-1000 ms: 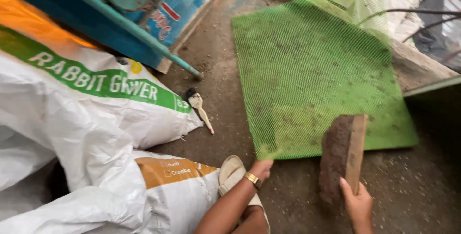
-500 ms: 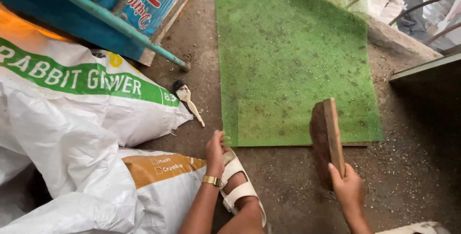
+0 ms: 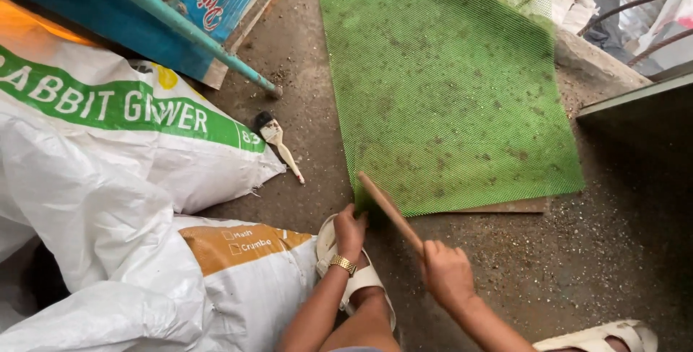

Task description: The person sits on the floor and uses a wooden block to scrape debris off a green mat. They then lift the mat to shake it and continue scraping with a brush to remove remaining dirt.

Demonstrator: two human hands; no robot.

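Gripping wooden board (image 3: 390,213) in my right hand (image 3: 447,274), edge-on at mat's near corner. Left hand (image 3: 350,231) pinches green mesh mat (image 3: 447,92) there. Mat lies flat on concrete floor (image 3: 621,251), speckled with dirt (paintbrush (image 3: 278,142) and feed sacks (image 3: 108,179) nearby). Risk, I judge: corner slipping from pinch, or mesh snagging on board.

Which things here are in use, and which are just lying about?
In use: green mesh mat, its corner at the left hand; wooden board in the right hand.
Lying about: paintbrush, white sacks, blue frame.
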